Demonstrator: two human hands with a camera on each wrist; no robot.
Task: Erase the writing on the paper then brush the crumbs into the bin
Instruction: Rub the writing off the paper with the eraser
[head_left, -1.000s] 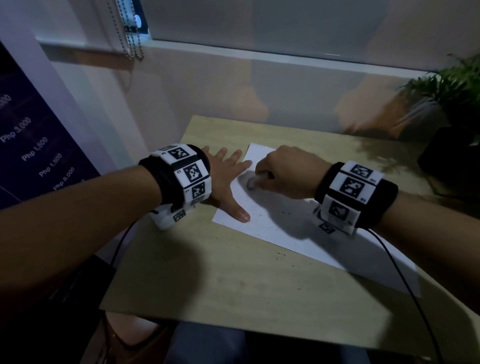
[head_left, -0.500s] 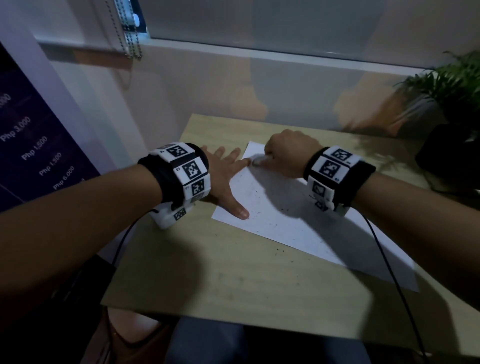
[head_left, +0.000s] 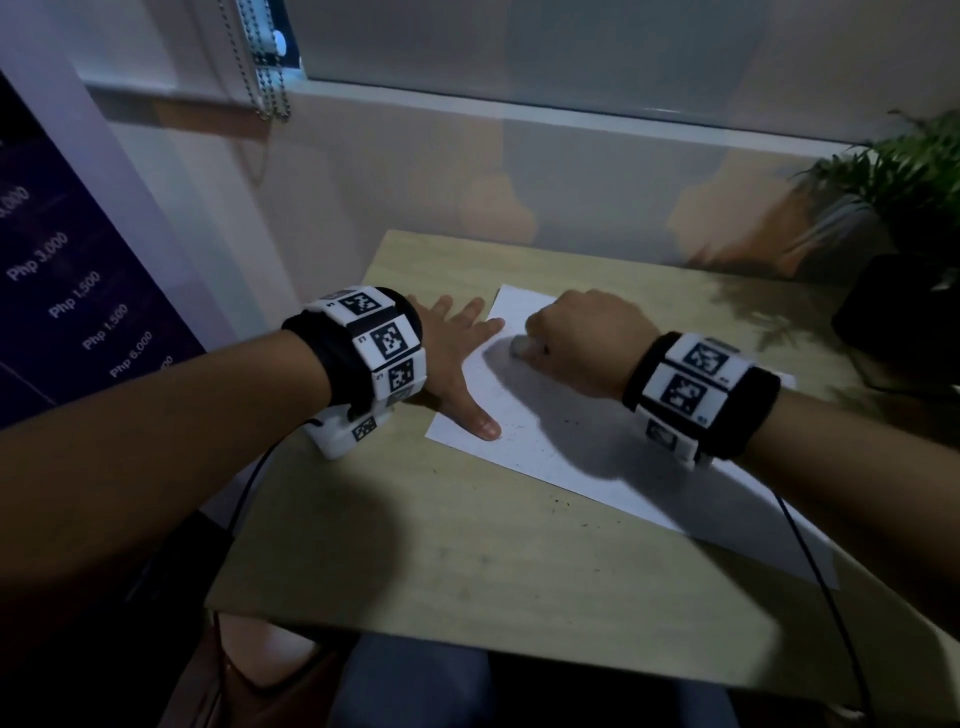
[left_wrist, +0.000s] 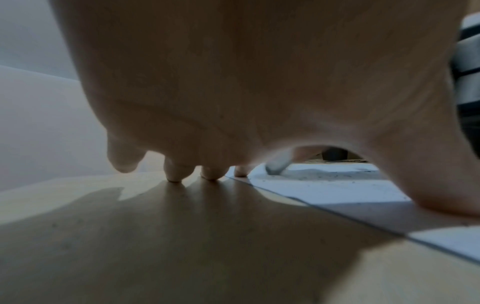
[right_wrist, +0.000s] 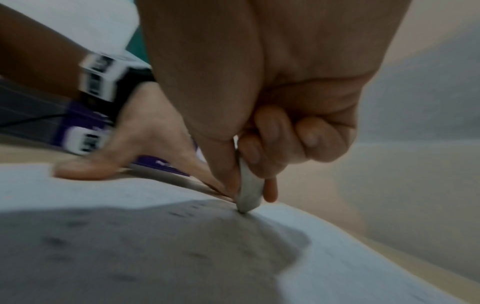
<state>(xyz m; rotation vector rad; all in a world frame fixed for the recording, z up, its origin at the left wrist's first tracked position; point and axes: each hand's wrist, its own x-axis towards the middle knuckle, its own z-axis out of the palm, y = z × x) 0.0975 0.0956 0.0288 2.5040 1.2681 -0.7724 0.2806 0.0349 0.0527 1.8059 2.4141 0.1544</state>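
Observation:
A white sheet of paper (head_left: 561, 441) lies slantwise on the wooden table (head_left: 467, 561). My left hand (head_left: 457, 358) lies flat with spread fingers, its thumb (head_left: 483, 423) and forefinger pressing the paper's left edge. My right hand (head_left: 582, 343) pinches a white eraser (head_left: 519, 347) and holds its tip down on the paper near the top left corner. In the right wrist view the eraser (right_wrist: 249, 191) shows between thumb and fingers, its tip touching the paper (right_wrist: 130, 257). Dark crumbs (head_left: 558, 501) dot the sheet and the table beside it. No bin shows.
A potted plant (head_left: 904, 171) in a dark pot (head_left: 904, 312) stands at the table's far right. A wall and window sill (head_left: 519, 111) run behind the table. A dark purple price banner (head_left: 78, 312) hangs at the left. Cables trail from both wristbands.
My right hand with the eraser went up to the paper's top edge, then came back down and to the right a little. The left hand has stayed flat on the paper's edge.

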